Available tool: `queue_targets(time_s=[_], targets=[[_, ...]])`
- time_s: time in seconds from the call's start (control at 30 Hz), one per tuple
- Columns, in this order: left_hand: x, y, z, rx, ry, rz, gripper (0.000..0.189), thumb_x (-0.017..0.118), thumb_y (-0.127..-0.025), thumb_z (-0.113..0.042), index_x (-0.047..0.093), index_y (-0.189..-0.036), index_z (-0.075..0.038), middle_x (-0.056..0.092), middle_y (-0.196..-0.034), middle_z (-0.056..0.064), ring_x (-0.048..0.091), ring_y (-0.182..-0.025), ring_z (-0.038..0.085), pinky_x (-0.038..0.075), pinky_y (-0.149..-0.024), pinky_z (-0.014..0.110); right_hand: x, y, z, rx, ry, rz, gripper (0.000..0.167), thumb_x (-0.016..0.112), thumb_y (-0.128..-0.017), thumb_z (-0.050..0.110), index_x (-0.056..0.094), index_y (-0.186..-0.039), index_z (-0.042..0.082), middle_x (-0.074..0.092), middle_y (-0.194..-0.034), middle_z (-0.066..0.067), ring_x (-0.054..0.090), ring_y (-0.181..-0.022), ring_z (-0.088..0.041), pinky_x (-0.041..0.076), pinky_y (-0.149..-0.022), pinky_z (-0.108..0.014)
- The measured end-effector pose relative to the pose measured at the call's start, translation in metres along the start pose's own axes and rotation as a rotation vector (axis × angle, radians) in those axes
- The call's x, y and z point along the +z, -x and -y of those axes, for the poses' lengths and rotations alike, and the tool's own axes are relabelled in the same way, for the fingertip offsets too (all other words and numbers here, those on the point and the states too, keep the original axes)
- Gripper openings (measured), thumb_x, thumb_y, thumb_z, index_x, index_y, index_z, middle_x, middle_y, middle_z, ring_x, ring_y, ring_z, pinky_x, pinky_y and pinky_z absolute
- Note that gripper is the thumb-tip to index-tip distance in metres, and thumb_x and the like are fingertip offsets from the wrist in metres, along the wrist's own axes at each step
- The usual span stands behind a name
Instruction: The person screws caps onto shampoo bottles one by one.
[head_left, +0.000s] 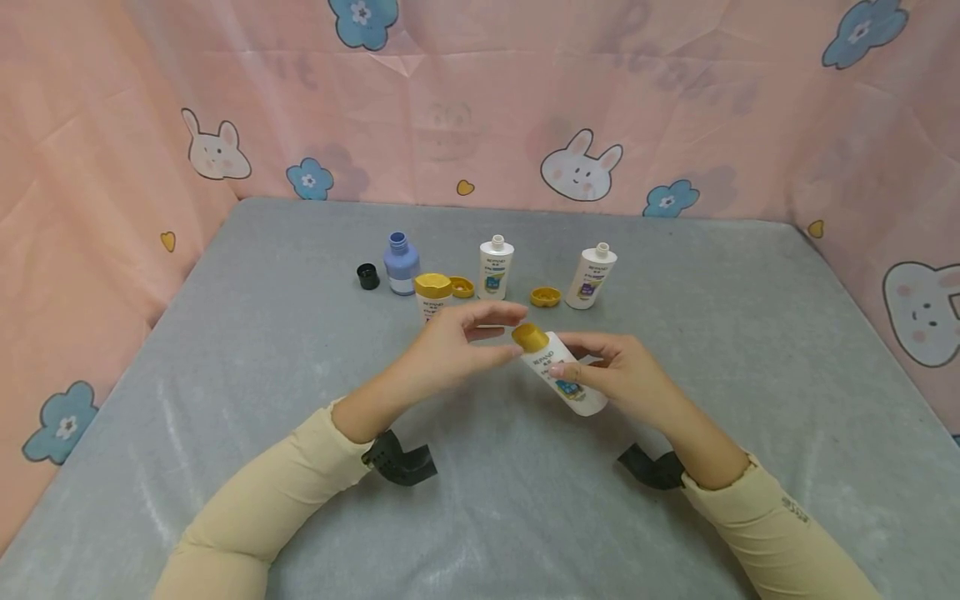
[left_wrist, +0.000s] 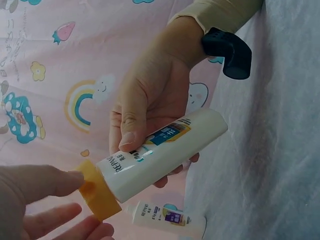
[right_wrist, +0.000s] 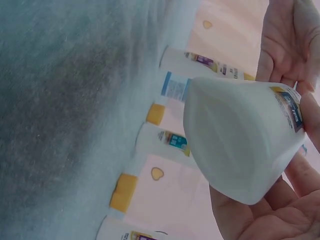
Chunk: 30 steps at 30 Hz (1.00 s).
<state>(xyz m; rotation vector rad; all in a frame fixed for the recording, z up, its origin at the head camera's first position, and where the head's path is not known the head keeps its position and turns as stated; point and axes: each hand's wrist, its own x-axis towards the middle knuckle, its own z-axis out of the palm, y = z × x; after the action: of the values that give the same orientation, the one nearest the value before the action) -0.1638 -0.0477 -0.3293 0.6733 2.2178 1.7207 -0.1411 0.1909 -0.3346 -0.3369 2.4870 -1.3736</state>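
Note:
My right hand (head_left: 630, 375) grips a white bottle (head_left: 566, 383), thumb across its label and fingers behind. Tilted, the bottle has its gold cap (head_left: 530, 337) up and to the left; its smooth base (right_wrist: 230, 145) faces the right wrist view. My left hand (head_left: 461, 342) is at the cap, fingers fairly straight and spread. In the left wrist view its thumb (left_wrist: 60, 181) lies at the cap's edge, with the other fingers below. A second white bottle (head_left: 433, 307), also with a gold cap, stands partly hidden behind the left hand.
Farther back stand a blue bottle (head_left: 402, 268) and two uncapped white bottles, one in the middle (head_left: 495, 271) and one at the right (head_left: 592, 279). A black cap (head_left: 367, 276) and two gold caps, left (head_left: 462, 287) and right (head_left: 545, 297), lie among them on the grey tabletop (head_left: 750, 375).

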Motion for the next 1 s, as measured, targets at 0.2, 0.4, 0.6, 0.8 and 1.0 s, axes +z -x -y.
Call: queue_targets(time_s=[0.2,0.4,0.6,0.8,1.0], targets=[[0.001,0.0,0.002,0.002,-0.039,0.003,0.035,0.07,-0.091,-0.003,0.066,-0.125,-0.001,0.068,-0.127,0.012,0.065,-0.116,0.023,0.057,-0.092,0.024,0.001,0.0,0.002,0.015,0.037,0.005,0.041,0.073,-0.091,0.028,0.068,-0.127,0.009,0.071,-0.112,-0.012,0.063,-0.099,-0.021,0.055,-0.076,-0.031],[0.001,0.0,0.003,0.004,-0.015,0.034,0.034,0.066,-0.091,0.002,0.067,-0.125,-0.002,0.068,-0.127,0.012,0.067,-0.114,0.026,0.058,-0.09,0.025,0.001,0.0,0.001,0.014,0.04,0.018,0.041,0.073,-0.091,0.027,0.068,-0.127,0.009,0.071,-0.112,-0.012,0.063,-0.099,-0.021,0.055,-0.076,-0.031],[-0.001,0.001,0.001,0.013,-0.041,0.063,0.04,0.066,-0.09,0.003,0.063,-0.13,-0.001,0.064,-0.134,0.012,0.062,-0.124,0.024,0.053,-0.101,0.028,0.001,0.0,0.001,0.008,0.03,0.022,0.041,0.073,-0.091,0.027,0.068,-0.127,0.008,0.071,-0.113,-0.013,0.062,-0.099,-0.021,0.055,-0.075,-0.031],[0.0,0.003,-0.006,-0.11,-0.145,0.022,0.055,0.079,-0.086,-0.018,0.058,-0.135,-0.006,0.065,-0.132,0.007,0.062,-0.122,0.023,0.052,-0.104,0.031,0.001,0.0,0.001,0.011,0.01,0.016,0.042,0.073,-0.092,0.024,0.066,-0.129,0.005,0.07,-0.113,-0.016,0.065,-0.092,-0.019,0.056,-0.073,-0.031],[0.006,0.004,-0.007,-0.174,-0.125,-0.021,0.045,0.078,-0.087,-0.029,0.064,-0.125,-0.009,0.07,-0.118,0.005,0.065,-0.11,0.019,0.057,-0.089,0.029,0.002,0.0,0.002,0.003,0.007,0.024,0.041,0.073,-0.092,0.024,0.067,-0.127,0.005,0.069,-0.11,-0.014,0.064,-0.089,-0.019,0.056,-0.072,-0.031]])
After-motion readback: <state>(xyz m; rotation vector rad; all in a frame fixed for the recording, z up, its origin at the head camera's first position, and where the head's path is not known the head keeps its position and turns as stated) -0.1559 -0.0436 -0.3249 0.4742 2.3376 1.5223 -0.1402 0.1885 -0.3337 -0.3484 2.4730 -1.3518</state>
